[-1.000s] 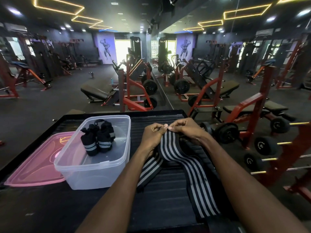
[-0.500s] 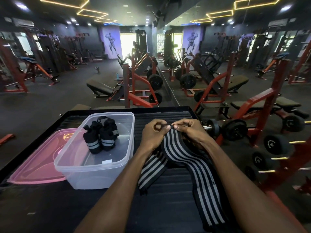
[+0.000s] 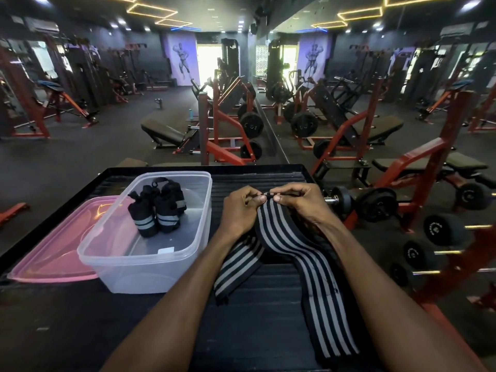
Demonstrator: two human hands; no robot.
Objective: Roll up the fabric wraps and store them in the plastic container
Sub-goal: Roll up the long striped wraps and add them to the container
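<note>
We pinched the far end of the striped fabric wrap (image 3: 290,253) with both hands: our left hand (image 3: 240,210) held its left corner between thumb and curled fingers, and our right hand (image 3: 300,202) held the right corner the same way, the two thumbs nearly meeting over the fold.

Furthest left on the black table (image 3: 80,326) lay the pink lid (image 3: 51,253), flat and partly tucked under the clear plastic container (image 3: 150,253). Inside that container we saw two rolled wraps (image 3: 157,209) standing upright against each other, toward its far side. The container sat just left of our left forearm, with nothing between it and our hands.

From our pinch the wrap ran back toward us in two lengths: a shorter one passed under our left wrist and ended near the container's near right corner, and a longer one trailed down the table beside our right forearm to the near edge. Beyond the table's right side stood a red dumbbell rack (image 3: 434,237).
</note>
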